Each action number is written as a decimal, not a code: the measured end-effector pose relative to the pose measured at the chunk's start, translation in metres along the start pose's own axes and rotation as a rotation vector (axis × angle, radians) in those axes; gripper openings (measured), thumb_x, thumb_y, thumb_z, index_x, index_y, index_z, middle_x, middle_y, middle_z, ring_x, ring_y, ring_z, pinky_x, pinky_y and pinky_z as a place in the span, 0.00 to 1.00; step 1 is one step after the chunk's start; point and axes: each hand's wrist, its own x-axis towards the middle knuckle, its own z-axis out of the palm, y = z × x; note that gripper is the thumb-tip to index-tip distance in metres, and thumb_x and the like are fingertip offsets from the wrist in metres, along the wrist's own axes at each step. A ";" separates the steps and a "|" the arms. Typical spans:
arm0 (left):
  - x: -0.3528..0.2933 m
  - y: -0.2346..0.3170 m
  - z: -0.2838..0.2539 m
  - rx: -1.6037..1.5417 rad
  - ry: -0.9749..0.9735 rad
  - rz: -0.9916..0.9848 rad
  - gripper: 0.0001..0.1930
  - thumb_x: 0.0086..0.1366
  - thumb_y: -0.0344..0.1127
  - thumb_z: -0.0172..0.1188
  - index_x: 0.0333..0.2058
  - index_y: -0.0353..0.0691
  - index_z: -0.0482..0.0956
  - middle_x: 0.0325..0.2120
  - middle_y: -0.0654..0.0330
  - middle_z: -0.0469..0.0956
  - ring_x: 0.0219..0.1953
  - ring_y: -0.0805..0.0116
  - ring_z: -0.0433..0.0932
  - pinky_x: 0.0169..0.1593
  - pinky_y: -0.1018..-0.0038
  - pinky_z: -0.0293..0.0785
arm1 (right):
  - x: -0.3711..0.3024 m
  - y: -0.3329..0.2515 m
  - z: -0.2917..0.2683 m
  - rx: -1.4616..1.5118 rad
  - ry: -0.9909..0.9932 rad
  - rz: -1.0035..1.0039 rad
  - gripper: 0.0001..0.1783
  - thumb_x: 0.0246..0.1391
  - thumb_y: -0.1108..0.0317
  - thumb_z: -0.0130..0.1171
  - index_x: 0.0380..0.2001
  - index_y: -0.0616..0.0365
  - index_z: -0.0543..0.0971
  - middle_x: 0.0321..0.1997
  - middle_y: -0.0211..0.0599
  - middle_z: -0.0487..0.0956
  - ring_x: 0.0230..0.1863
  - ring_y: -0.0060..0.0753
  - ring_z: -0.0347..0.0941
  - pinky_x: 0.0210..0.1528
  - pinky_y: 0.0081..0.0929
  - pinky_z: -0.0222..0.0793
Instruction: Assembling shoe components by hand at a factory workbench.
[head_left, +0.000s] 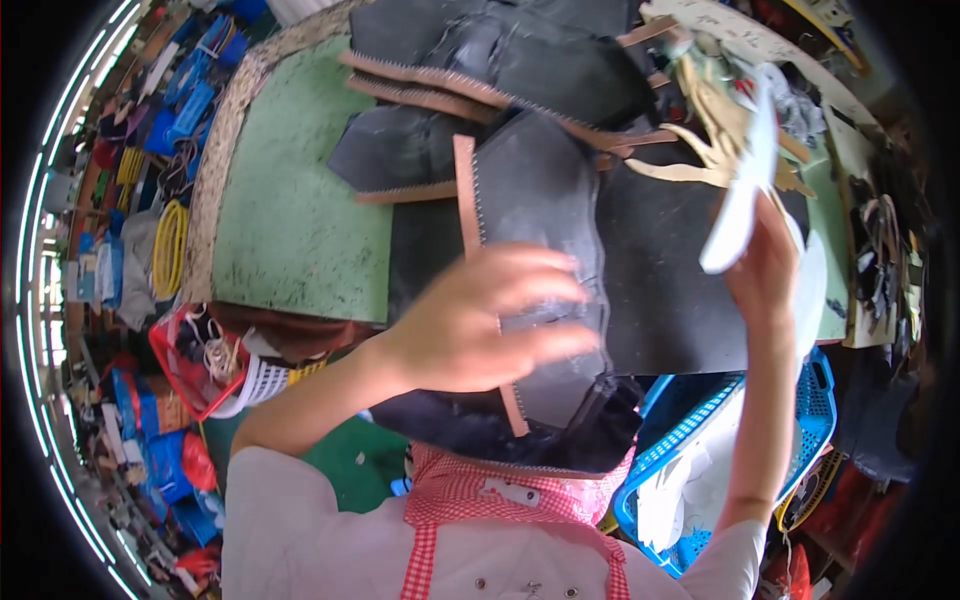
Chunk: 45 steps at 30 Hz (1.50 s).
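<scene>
My left hand point(495, 318) lies with fingers spread over a black leather-like boot-upper piece point(545, 190), which has a brown strip with a zigzag edge along its left side. The fingers are slightly blurred. At the right, my right hand point(765, 255) is raised and closed on a long white sole-shaped piece point(745, 185), smeared by motion. Another pale piece point(812, 285) shows beside that wrist. More black pieces with brown zigzag edges point(500, 60) are stacked at the far side of the table. A dark piece point(470, 425) hangs over the near edge, against my lap.
The green table top point(300, 190) shows at left. Tan cut pieces point(715, 125) with finger-like strips lie at far right. A blue basket point(825, 400) with white pieces stands below the right edge; a red basket point(205, 395) is at lower left. Shelves of goods line the left.
</scene>
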 end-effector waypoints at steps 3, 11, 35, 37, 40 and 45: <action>-0.046 0.008 -0.021 -0.161 0.115 -0.727 0.18 0.58 0.37 0.70 0.44 0.39 0.76 0.39 0.58 0.76 0.42 0.60 0.75 0.44 0.66 0.70 | -0.036 0.015 -0.003 -0.159 -0.171 0.040 0.14 0.66 0.53 0.57 0.34 0.51 0.72 0.28 0.28 0.64 0.29 0.22 0.60 0.29 0.19 0.64; -0.034 0.048 0.032 -0.734 0.306 -0.844 0.07 0.66 0.25 0.64 0.38 0.32 0.75 0.25 0.58 0.69 0.26 0.72 0.68 0.32 0.76 0.66 | -0.082 0.060 0.028 -0.145 -0.309 0.179 0.19 0.59 0.54 0.65 0.34 0.61 0.77 0.35 0.41 0.74 0.42 0.36 0.74 0.42 0.38 0.74; 0.049 0.055 0.021 -0.983 0.030 -0.660 0.14 0.72 0.33 0.60 0.51 0.33 0.71 0.24 0.62 0.74 0.25 0.79 0.69 0.28 0.78 0.67 | -0.118 0.002 0.068 -0.761 0.084 -0.186 0.24 0.49 0.74 0.75 0.48 0.67 0.77 0.35 0.37 0.85 0.35 0.26 0.83 0.39 0.22 0.78; 0.046 0.054 0.021 -0.979 -0.002 -0.619 0.15 0.68 0.29 0.65 0.49 0.34 0.71 0.28 0.63 0.76 0.30 0.82 0.74 0.33 0.80 0.72 | -0.116 0.001 0.067 -0.842 0.049 -0.175 0.22 0.50 0.74 0.74 0.47 0.67 0.77 0.32 0.36 0.85 0.31 0.24 0.83 0.35 0.20 0.77; 0.045 0.056 0.028 -1.017 0.029 -0.747 0.13 0.66 0.25 0.67 0.45 0.34 0.72 0.29 0.65 0.78 0.32 0.84 0.76 0.35 0.81 0.75 | -0.113 0.005 0.072 -0.799 0.104 -0.083 0.21 0.50 0.73 0.74 0.45 0.67 0.77 0.28 0.36 0.84 0.25 0.23 0.81 0.31 0.19 0.76; 0.048 0.037 -0.005 -0.837 -0.310 -0.782 0.07 0.67 0.24 0.64 0.41 0.33 0.75 0.23 0.67 0.77 0.26 0.84 0.74 0.32 0.82 0.73 | -0.115 -0.021 0.066 -0.629 0.090 -0.117 0.36 0.44 0.62 0.78 0.51 0.67 0.71 0.34 0.38 0.84 0.33 0.27 0.82 0.32 0.19 0.75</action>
